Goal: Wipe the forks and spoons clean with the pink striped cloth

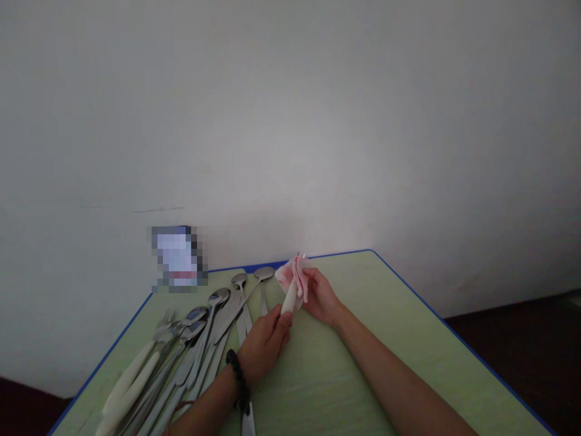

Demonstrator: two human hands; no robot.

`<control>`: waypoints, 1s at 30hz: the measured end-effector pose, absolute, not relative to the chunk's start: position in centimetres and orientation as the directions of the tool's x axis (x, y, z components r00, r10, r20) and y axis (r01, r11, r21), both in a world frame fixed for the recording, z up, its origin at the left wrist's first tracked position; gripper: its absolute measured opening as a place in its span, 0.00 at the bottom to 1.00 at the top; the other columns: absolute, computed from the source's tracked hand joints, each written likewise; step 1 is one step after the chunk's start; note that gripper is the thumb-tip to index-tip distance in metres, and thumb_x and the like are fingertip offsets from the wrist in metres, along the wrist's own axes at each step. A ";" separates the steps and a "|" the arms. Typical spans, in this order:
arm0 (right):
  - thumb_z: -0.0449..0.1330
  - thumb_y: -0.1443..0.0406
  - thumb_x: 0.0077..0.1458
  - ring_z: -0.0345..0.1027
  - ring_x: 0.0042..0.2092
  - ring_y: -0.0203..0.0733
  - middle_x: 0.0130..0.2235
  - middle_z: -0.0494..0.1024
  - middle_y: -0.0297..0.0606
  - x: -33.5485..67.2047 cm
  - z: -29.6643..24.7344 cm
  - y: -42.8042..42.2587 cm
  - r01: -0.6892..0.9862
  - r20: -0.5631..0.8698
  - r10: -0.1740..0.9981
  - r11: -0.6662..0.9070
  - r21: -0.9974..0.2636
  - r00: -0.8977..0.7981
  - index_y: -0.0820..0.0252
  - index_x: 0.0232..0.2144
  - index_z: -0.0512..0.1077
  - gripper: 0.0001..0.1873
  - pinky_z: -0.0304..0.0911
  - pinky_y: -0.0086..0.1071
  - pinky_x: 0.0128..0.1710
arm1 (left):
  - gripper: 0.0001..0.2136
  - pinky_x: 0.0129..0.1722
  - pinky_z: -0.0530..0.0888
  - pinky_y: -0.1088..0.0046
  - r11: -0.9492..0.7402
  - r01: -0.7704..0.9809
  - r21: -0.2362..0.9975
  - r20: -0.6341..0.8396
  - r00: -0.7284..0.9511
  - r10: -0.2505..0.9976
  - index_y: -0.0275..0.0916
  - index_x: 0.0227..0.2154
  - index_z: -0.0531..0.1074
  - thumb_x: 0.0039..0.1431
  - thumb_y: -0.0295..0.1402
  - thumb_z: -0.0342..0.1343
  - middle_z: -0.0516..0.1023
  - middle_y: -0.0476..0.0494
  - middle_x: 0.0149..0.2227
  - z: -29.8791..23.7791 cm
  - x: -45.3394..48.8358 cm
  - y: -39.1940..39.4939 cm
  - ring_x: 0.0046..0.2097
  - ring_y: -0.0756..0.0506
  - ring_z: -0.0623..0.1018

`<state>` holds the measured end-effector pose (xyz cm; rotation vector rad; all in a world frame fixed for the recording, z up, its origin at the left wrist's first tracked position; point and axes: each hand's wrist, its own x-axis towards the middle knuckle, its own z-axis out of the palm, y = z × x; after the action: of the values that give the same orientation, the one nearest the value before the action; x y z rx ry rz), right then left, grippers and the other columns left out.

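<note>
My left hand (264, 343), with a dark bead bracelet at the wrist, is closed round the white handle of a utensil (289, 298). The utensil's upper end is wrapped in a pink and white cloth (294, 274), so I cannot see what kind it is. My right hand (320, 296) grips that cloth round it. Both hands hover over the light green table (363, 339), close to its far edge.
Several metal spoons (213, 312) and white-handled utensils (131, 378) lie fanned out on the table's left part. A blurred-out object (178, 258) stands at the back left against the pale wall. The table has a blue rim (408, 284); dark floor lies to the right.
</note>
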<state>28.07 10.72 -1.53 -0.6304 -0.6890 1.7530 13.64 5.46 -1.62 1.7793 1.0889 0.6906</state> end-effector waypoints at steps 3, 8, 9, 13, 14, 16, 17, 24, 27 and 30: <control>0.57 0.60 0.45 0.65 0.30 0.36 0.26 0.74 0.34 27.8 -2.0 10.9 -0.608 -0.094 0.968 -0.221 -0.762 -0.235 0.61 0.28 0.72 0.10 0.59 0.29 0.35 | 0.16 0.21 0.59 0.76 -0.237 0.393 0.889 0.031 0.462 0.886 0.40 0.25 0.59 0.62 0.44 0.36 0.59 0.56 0.17 -1.7 13.5 5.5 0.20 0.51 0.61; 0.62 0.57 0.43 0.61 0.27 0.33 0.23 0.71 0.32 28.0 -2.2 10.7 -0.508 -0.024 0.945 -0.197 -0.839 -0.326 0.64 0.24 0.72 0.13 0.56 0.27 0.31 | 0.15 0.20 0.58 0.77 -0.231 0.389 0.892 0.024 0.470 0.882 0.39 0.27 0.60 0.62 0.44 0.37 0.59 0.55 0.18 -1.9 13.5 5.6 0.20 0.51 0.60; 0.63 0.57 0.42 0.61 0.26 0.32 0.23 0.72 0.33 28.1 -2.1 10.6 -0.483 -0.017 0.934 -0.199 -0.853 -0.356 0.65 0.24 0.72 0.14 0.56 0.27 0.30 | 0.16 0.20 0.58 0.77 -0.224 0.390 0.893 0.014 0.473 0.881 0.39 0.28 0.61 0.62 0.44 0.37 0.58 0.55 0.18 -1.8 13.5 5.6 0.20 0.51 0.60; 0.64 0.56 0.41 0.61 0.26 0.32 0.25 0.73 0.34 28.5 -2.0 10.4 -0.417 -0.015 0.901 -0.215 -0.883 -0.433 0.65 0.26 0.73 0.16 0.55 0.27 0.28 | 0.17 0.19 0.56 0.78 -0.222 0.390 0.894 0.009 0.479 0.878 0.38 0.29 0.63 0.61 0.45 0.38 0.58 0.55 0.18 -1.9 13.4 5.6 0.20 0.52 0.59; 0.64 0.57 0.40 0.61 0.26 0.31 0.25 0.74 0.34 28.5 -2.0 10.4 -0.412 -0.015 0.896 -0.220 -0.884 -0.445 0.65 0.27 0.73 0.16 0.55 0.27 0.28 | 0.17 0.18 0.56 0.78 -0.224 0.387 0.895 0.014 0.476 0.879 0.38 0.29 0.63 0.61 0.46 0.38 0.58 0.55 0.18 -2.0 13.4 5.6 0.20 0.52 0.59; 0.65 0.57 0.39 0.61 0.26 0.31 0.26 0.74 0.34 28.7 -2.0 10.4 -0.403 -0.021 0.881 -0.236 -0.884 -0.472 0.65 0.27 0.73 0.16 0.55 0.27 0.28 | 0.17 0.18 0.55 0.78 -0.216 0.386 0.897 0.008 0.475 0.880 0.38 0.28 0.63 0.60 0.46 0.39 0.57 0.56 0.18 -2.1 13.5 5.7 0.20 0.52 0.58; 0.65 0.58 0.39 0.62 0.26 0.32 0.26 0.74 0.34 28.7 -2.0 10.4 -0.400 -0.024 0.876 -0.244 -0.884 -0.481 0.65 0.28 0.73 0.16 0.55 0.26 0.28 | 0.17 0.18 0.55 0.78 -0.211 0.388 0.897 0.002 0.475 0.880 0.38 0.28 0.63 0.60 0.47 0.39 0.57 0.56 0.17 -2.2 13.5 5.7 0.20 0.52 0.58; 0.66 0.62 0.39 0.64 0.27 0.32 0.27 0.75 0.35 29.0 -2.3 10.4 -0.459 0.001 0.876 -0.251 -0.852 -0.482 0.66 0.28 0.73 0.14 0.57 0.27 0.29 | 0.16 0.19 0.57 0.78 -0.192 0.372 0.908 0.008 0.441 0.897 0.40 0.25 0.60 0.59 0.47 0.41 0.58 0.56 0.17 -2.2 13.6 5.7 0.19 0.52 0.59; 0.65 0.63 0.41 0.64 0.26 0.33 0.25 0.74 0.34 28.8 -2.5 10.5 -0.490 0.018 0.886 -0.239 -0.838 -0.463 0.66 0.30 0.72 0.12 0.59 0.28 0.30 | 0.16 0.19 0.59 0.78 -0.162 0.326 0.932 0.017 0.405 0.914 0.40 0.27 0.60 0.60 0.47 0.38 0.61 0.56 0.17 -2.2 13.7 5.6 0.19 0.52 0.61; 0.63 0.63 0.44 0.64 0.26 0.32 0.25 0.74 0.33 28.5 -2.6 10.8 -0.559 0.008 0.928 -0.217 -0.801 -0.372 0.64 0.29 0.72 0.10 0.59 0.27 0.29 | 0.17 0.18 0.59 0.78 -0.153 0.320 0.935 0.022 0.379 0.925 0.40 0.26 0.60 0.61 0.47 0.37 0.61 0.56 0.17 -2.2 13.8 5.6 0.18 0.52 0.62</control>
<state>28.52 10.81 -2.57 -0.5989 -0.9003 1.7865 13.79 5.61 -2.20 1.6855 1.1123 0.7952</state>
